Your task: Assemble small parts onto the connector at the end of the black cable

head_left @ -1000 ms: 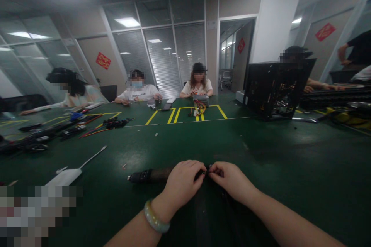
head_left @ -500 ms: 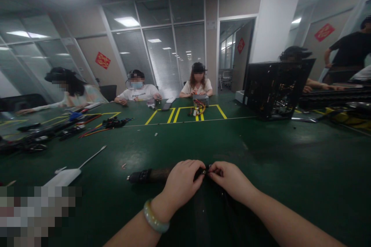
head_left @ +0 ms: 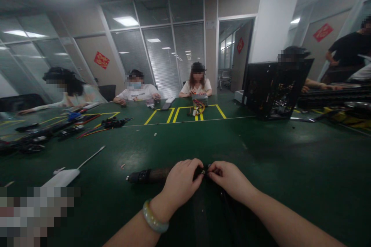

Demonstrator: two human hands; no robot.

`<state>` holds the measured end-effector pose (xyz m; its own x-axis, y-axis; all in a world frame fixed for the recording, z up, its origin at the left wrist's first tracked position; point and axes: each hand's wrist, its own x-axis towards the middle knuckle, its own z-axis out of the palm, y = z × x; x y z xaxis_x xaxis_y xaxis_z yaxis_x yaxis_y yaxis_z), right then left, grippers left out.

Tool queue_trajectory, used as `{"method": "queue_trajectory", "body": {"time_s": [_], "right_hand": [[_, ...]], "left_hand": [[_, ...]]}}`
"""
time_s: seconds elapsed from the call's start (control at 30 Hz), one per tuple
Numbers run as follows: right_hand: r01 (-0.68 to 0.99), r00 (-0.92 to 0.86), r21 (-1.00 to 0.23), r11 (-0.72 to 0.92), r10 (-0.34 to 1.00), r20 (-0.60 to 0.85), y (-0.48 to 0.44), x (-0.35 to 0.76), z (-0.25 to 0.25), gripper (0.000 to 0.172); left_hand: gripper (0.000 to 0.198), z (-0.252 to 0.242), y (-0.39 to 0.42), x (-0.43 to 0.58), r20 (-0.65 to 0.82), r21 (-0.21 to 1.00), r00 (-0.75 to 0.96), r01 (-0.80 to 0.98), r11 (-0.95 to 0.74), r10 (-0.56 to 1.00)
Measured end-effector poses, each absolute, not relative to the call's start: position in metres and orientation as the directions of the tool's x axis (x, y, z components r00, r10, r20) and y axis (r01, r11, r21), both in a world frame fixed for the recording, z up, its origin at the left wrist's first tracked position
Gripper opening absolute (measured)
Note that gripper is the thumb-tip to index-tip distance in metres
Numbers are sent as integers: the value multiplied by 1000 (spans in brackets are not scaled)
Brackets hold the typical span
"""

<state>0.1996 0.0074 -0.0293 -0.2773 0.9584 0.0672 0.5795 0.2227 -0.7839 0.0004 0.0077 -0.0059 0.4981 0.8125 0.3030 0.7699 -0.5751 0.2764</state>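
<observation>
Pose almost unchanged from moment ago; fine work seemingly unfinished. Left hand (head_left: 183, 177) curls over brown-and-black cylindrical tool (head_left: 149, 176) on green tabletop (head_left: 269, 150), fingers and thumb around its right end; right hand (head_left: 228, 176) pinches small dark piece (head_left: 205, 172) just beside, identity unclear.

On the table (head_left: 185, 141) before me, a tool (head_left: 139, 176) lies partly behind my left hand (head_left: 183, 176), jutting left; my right hand (head_left: 231, 178) is just beside. Farther off, cables (head_left: 114, 122) lie left, a computer case (head_left: 268, 90) stands right.
</observation>
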Motion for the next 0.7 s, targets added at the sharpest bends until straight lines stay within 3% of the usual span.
{"method": "queue_trajectory", "body": {"time_s": [0.3, 0.53, 0.7], "right_hand": [[572, -277, -792, 215, 959, 60, 6, 200, -27, 11], [572, -284, -796, 198, 958, 35, 4, 200, -21, 12], [573, -281, -792, 211, 958, 52, 4, 200, -21, 11]], "left_hand": [[14, -4, 8, -1, 319, 293, 555, 713, -636, 769], [22, -4, 7, 0, 312, 301, 493, 759, -577, 812], [14, -6, 8, 0, 312, 291, 512, 750, -593, 800]]}}
